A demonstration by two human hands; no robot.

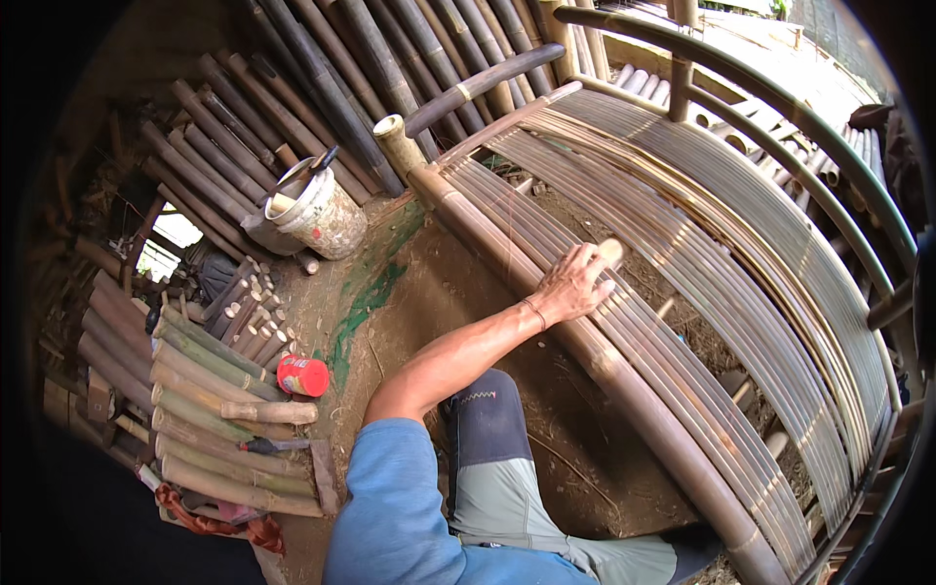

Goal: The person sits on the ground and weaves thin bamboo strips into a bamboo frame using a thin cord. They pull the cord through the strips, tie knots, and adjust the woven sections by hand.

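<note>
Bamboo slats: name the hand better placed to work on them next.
Left, most likely. The left hand lies on the bamboo slats just past the thick frame pole and grips a pale wooden peg. The right hand is not in view, so its reach cannot be judged.

Pale tan and straw-yellow slats (682,253) across the curved bamboo frame on the right, streaked lengthwise in brown. Thick brown rail (604,366) along the near edge, mottled darker at the joints. Dark green-grey armrest poles (780,107) far right. Grey-brown stacked bamboo poles (322,68) at the far left; olive-green cut lengths (214,390) near left. Dirty white bucket (322,214), smeared brown. Bright red can (304,376) with a white mark. Green paint stains (366,302) on brown dirt floor. Blue sleeve (400,507), grey-green trousers (507,507), dark knee pad (486,419) with a pale zigzag line.
</note>
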